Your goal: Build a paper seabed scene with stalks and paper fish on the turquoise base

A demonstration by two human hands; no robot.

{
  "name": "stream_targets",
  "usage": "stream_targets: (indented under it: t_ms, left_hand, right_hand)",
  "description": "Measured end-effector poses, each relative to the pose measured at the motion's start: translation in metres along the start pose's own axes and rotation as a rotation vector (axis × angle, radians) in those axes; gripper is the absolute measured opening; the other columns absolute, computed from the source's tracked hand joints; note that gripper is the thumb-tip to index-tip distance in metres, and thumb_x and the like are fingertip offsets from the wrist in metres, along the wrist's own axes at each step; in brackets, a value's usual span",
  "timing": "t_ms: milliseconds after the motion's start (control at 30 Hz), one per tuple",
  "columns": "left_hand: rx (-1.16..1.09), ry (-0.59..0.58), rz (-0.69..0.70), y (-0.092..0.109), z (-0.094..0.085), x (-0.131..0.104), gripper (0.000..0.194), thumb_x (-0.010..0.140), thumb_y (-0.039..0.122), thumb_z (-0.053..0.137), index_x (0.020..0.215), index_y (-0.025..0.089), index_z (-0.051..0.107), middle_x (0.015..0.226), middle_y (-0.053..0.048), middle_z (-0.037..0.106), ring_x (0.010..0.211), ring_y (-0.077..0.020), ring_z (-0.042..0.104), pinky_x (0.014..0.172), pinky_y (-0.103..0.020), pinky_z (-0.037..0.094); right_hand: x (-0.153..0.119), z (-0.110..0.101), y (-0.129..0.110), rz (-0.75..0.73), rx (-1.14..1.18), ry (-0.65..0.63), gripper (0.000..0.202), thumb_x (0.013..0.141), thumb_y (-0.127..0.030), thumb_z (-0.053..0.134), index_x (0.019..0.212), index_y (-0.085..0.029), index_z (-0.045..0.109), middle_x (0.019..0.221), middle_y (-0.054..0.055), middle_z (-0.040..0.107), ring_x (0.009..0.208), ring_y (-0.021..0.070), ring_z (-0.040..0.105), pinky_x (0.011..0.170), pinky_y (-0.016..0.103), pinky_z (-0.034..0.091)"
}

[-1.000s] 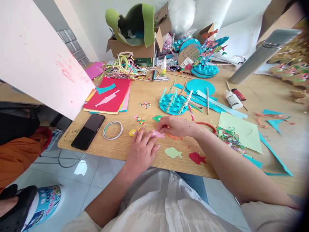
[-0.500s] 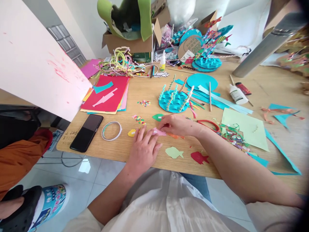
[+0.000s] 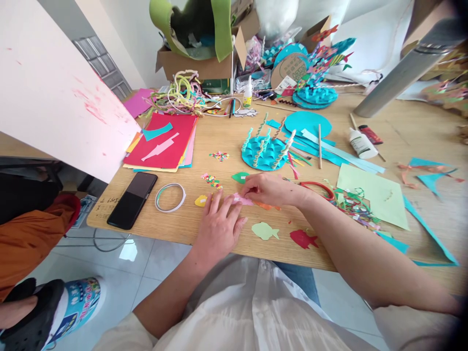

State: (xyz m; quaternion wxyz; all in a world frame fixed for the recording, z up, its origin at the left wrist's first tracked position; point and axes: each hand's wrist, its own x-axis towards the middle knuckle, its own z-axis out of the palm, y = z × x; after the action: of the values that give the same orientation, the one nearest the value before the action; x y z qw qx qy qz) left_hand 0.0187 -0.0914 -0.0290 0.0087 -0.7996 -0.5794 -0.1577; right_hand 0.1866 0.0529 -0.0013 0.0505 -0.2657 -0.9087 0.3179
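My left hand (image 3: 219, 224) lies on the table with its fingers stretched out, the tips touching the near side of a pink paper cutout (image 3: 244, 200). Over that cutout my right hand (image 3: 268, 189) is closed in a pinch; whatever is between its fingertips is too small or hidden to name. A yellow cutout (image 3: 201, 200) is left of the left fingers, and an orange one (image 3: 266, 206) shows partly below the right hand. Closer to the edge lie a pale green paper fish (image 3: 265, 231) and a red paper fish (image 3: 303, 239). A green cutout (image 3: 239, 177) rests just beyond.
Small coloured paper dots (image 3: 212, 182) lie in piles. Behind them stands a blue disc with twisted stalks (image 3: 265, 152). A phone (image 3: 132, 201), a tape ring (image 3: 170, 197) and stacked paper (image 3: 168, 131) are left. Red-handled scissors (image 3: 321, 189), scraps (image 3: 353, 202) and a glue bottle (image 3: 361, 144) are right.
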Motion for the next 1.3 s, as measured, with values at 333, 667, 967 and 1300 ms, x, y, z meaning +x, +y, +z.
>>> stream_targets:
  t_ms: [333, 667, 967, 1300]
  left_hand:
    - [0.014, 0.009, 0.005, 0.0005, 0.0013, 0.0003, 0.035, 0.097, 0.035, 0.045, 0.126, 0.020, 0.059, 0.138, -0.006, 0.056, 0.137, -0.0344, 0.036, 0.115, -0.057, 0.031]
    - [0.013, 0.006, 0.003, 0.0010, 0.0003, 0.0011, 0.035, 0.097, 0.035, 0.046, 0.125, 0.020, 0.060, 0.137, -0.006, 0.056, 0.137, -0.0334, 0.036, 0.115, -0.056, 0.032]
    - [0.021, 0.000, 0.008, 0.0007, 0.0018, 0.0021, 0.034, 0.097, 0.035, 0.046, 0.124, 0.019, 0.060, 0.136, -0.007, 0.056, 0.137, -0.0327, 0.037, 0.115, -0.056, 0.032]
    - [0.023, -0.016, 0.002, 0.0007, 0.0011, 0.0029, 0.035, 0.097, 0.036, 0.044, 0.125, 0.019, 0.059, 0.137, -0.007, 0.055, 0.139, -0.0339, 0.034, 0.115, -0.056, 0.031]
  right_hand:
    - [0.0010, 0.0043, -0.0005, -0.041, -0.043, 0.034, 0.022, 0.079, -0.011, 0.050, 0.076, -0.015, 0.072, 0.078, 0.004, 0.065, 0.068, 0.0118, 0.056, 0.063, 0.022, 0.038]
    - [0.0021, 0.0055, -0.0019, -0.065, 0.017, 0.024, 0.019, 0.078, -0.004, 0.046, 0.075, -0.013, 0.062, 0.080, 0.005, 0.060, 0.072, 0.0124, 0.053, 0.067, 0.023, 0.038]
    - [0.0026, 0.0073, -0.0018, -0.041, 0.031, 0.016, 0.016, 0.079, -0.005, 0.048, 0.076, -0.014, 0.060, 0.084, 0.005, 0.061, 0.075, 0.0128, 0.053, 0.069, 0.024, 0.039]
    - [0.0033, 0.0068, -0.0007, -0.056, 0.071, 0.005, 0.020, 0.075, -0.002, 0.046, 0.075, -0.014, 0.061, 0.078, 0.004, 0.059, 0.071, 0.0127, 0.052, 0.065, 0.024, 0.038]
